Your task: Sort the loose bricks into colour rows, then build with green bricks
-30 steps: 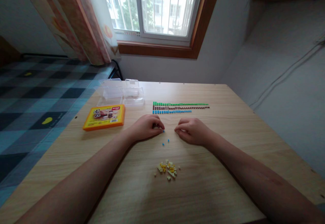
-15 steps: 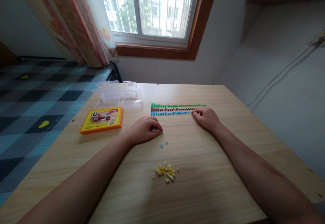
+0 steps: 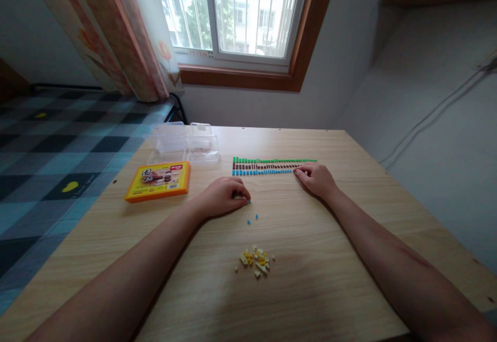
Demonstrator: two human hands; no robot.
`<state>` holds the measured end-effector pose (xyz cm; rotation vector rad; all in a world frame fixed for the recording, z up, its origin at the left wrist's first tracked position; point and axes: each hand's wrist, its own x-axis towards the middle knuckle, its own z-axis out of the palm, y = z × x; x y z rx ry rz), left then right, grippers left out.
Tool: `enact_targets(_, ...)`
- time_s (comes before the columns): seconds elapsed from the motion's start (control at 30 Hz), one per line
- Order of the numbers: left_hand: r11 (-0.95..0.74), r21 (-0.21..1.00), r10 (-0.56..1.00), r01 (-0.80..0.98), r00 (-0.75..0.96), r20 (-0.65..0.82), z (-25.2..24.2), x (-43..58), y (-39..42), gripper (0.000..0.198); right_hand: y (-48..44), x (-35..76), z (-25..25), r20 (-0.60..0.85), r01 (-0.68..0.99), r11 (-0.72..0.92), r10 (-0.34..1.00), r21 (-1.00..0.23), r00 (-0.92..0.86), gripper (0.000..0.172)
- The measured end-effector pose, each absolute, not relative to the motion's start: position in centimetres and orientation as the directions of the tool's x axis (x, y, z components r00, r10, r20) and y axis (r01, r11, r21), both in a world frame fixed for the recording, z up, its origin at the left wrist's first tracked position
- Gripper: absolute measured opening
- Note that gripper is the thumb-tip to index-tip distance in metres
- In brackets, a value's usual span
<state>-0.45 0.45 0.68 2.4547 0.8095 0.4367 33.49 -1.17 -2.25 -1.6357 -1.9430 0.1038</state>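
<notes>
My left hand (image 3: 223, 197) rests on the table with thumb and fingers pinched at a tiny blue building block (image 3: 249, 202). Two more loose blue blocks (image 3: 249, 222) lie just below it. At the right end of the blue row (image 3: 264, 173), my right hand (image 3: 316, 179) has its thumb and forefinger closed together; whatever they grip is hidden. Behind the blue row run a brown row (image 3: 267, 166) and a green row (image 3: 267, 160) of small blocks. A pile of yellow and cream blocks (image 3: 256, 260) lies nearer to me, between my forearms.
A yellow-orange box (image 3: 158, 180) lies flat left of my left hand. Clear plastic containers (image 3: 184, 145) stand behind it at the table's far left. The wooden table (image 3: 303, 259) reaches to the wall below the window; a bed (image 3: 58, 150) with a checked cover is on the left.
The whole view has shifted slightly. Both hands keep nearly the same places and grips, and the blocks lie as before.
</notes>
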Motion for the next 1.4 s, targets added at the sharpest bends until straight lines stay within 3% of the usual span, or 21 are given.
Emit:
enact_targets(0.7, -0.695, 0.554, 0.622, 0.458, 0.769, 0.144, 0.7, -0.4, 0.4, 0.016, -1.2, 33.2, -2.2, 0.384, 0.884, 0.221, 0.922, -0.411, -0.052, 0.026)
enact_targets(0.9, -0.690, 0.558, 0.631, 0.462, 0.761, 0.150, 0.7, -0.4, 0.3, 0.013, -1.4, 32.8, -1.7, 0.443, 0.871, 0.240, 0.896, -0.428, -0.029, 0.027)
enact_targets(1.03, -0.673, 0.535, 0.673, 0.510, 0.722, 0.160, 0.5, -0.1, 0.0, 0.007, -2.9, 30.7, -0.9, 0.473, 0.830, 0.386, 0.864, -0.402, -0.173, 0.026)
enact_targets(1.17, -0.666, 0.522, 0.691, 0.533, 0.703, 0.165, 0.5, 0.1, -0.3, 0.008, -5.3, 27.0, -0.3, 0.405, 0.706, 0.561, 0.821, -0.433, -0.403, 0.025)
enact_targets(1.4, -0.649, 0.578, 0.699, 0.495, 0.689, 0.194, 0.8, 0.2, -0.4, 0.003, -6.6, 23.7, -0.7, 0.341, 0.642, 0.659, 0.752, -0.391, -0.564, 0.025)
